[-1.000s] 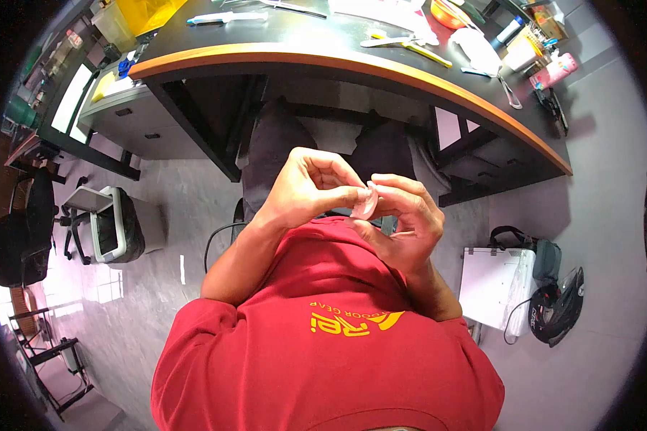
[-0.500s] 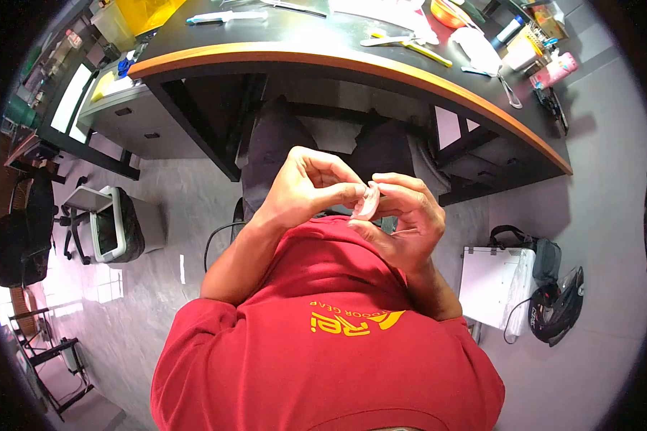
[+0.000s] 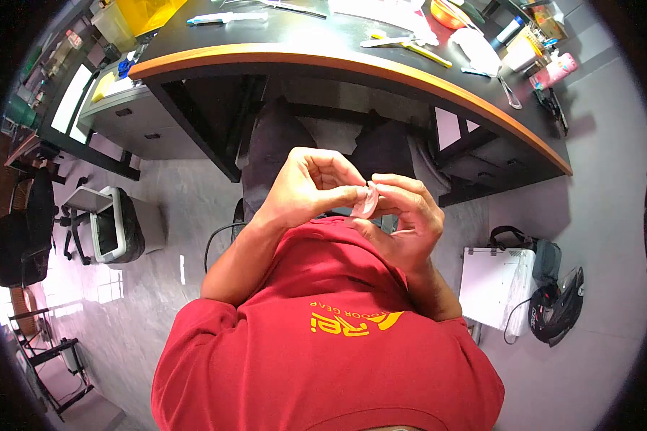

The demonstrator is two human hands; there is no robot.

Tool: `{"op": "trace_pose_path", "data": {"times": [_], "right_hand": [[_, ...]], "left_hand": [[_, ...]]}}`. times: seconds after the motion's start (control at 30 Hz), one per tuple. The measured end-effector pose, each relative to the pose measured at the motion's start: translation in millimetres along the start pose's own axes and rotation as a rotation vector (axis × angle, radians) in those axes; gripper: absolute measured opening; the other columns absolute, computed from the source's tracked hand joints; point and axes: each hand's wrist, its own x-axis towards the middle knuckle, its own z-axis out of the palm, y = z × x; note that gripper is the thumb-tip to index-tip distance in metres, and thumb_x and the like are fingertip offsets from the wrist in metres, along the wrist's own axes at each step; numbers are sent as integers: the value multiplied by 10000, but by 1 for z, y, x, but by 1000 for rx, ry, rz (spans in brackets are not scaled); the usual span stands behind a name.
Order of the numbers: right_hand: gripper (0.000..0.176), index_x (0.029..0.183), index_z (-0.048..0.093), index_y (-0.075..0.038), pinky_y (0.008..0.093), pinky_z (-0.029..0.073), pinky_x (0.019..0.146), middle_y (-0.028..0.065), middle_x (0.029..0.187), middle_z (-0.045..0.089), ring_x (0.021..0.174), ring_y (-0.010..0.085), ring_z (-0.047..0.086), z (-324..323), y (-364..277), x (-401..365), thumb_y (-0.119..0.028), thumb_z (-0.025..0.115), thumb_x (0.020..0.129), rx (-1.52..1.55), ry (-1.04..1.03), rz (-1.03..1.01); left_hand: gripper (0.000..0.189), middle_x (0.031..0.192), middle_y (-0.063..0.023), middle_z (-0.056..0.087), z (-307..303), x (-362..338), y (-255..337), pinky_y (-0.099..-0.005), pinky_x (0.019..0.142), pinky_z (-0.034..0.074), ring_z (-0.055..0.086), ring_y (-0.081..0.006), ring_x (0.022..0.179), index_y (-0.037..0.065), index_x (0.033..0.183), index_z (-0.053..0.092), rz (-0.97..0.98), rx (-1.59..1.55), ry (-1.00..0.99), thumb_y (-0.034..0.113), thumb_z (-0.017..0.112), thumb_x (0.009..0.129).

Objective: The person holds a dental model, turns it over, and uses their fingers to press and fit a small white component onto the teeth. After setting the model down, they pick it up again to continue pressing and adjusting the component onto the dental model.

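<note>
A small, curved, pale pinkish piece is held between my two hands, just above my lap and in front of the red shirt. My left hand pinches its upper left side with thumb and index finger. On the other side, my right hand grips it between thumb and fingers. What the piece is cannot be made out.
Ahead stands a dark desk with an orange-brown edge. On it lie a white-blue syringe-like tool, a yellow-handled tool, an orange bowl and a pink bottle. A bin stands on the left, a white case on the right.
Both hands keep almost the same place and grip. The pale piece has turned very slightly between the fingers.
</note>
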Motion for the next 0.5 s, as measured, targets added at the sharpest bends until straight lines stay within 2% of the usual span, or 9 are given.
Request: {"op": "trace_pose_path", "data": {"times": [0.23, 0.5], "right_hand": [[549, 1170, 626, 40, 295, 657, 727, 226, 1223, 627, 913, 212, 742, 0, 1, -2, 21, 904, 697, 5, 8, 12], [559, 1168, 623, 42, 288, 655, 709, 235, 1223, 626, 895, 208, 745, 2, -1, 0, 35, 906, 687, 37, 14, 32]], "left_hand": [[150, 875, -94, 739, 0, 1, -1, -281, 756, 591, 721, -136, 809, -7, 936, 673, 42, 78, 12, -10, 795, 848], [121, 897, -112, 744, -1, 1, -4, -284, 761, 594, 723, -147, 821, -20, 933, 682, 16, 61, 18, -16, 779, 860]]}}
